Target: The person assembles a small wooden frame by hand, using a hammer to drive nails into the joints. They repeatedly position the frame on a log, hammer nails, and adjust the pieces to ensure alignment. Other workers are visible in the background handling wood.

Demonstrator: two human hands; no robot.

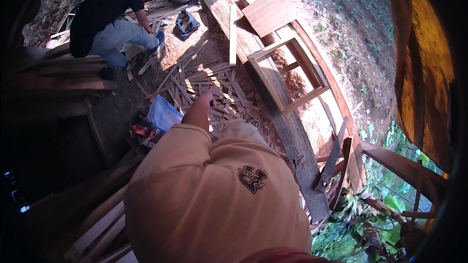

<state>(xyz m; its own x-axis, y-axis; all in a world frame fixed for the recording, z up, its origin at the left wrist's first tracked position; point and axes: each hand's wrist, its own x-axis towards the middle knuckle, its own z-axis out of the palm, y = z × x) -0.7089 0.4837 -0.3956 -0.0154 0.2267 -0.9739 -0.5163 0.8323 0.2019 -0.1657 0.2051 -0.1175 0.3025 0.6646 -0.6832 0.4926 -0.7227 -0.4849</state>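
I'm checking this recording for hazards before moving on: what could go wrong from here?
The loose wood strips scattered over the ground could slide underfoot or trip someone; the left hand appears right by them in this view. The saw at the near end of the long plank might get knocked down or nick an arm. The open wooden frame, resting partly on that plank, could perhaps shift if bumped.

wood strips (195,79): pale tan | shirt (195,204): tan, dark print | saw (335,155): grey
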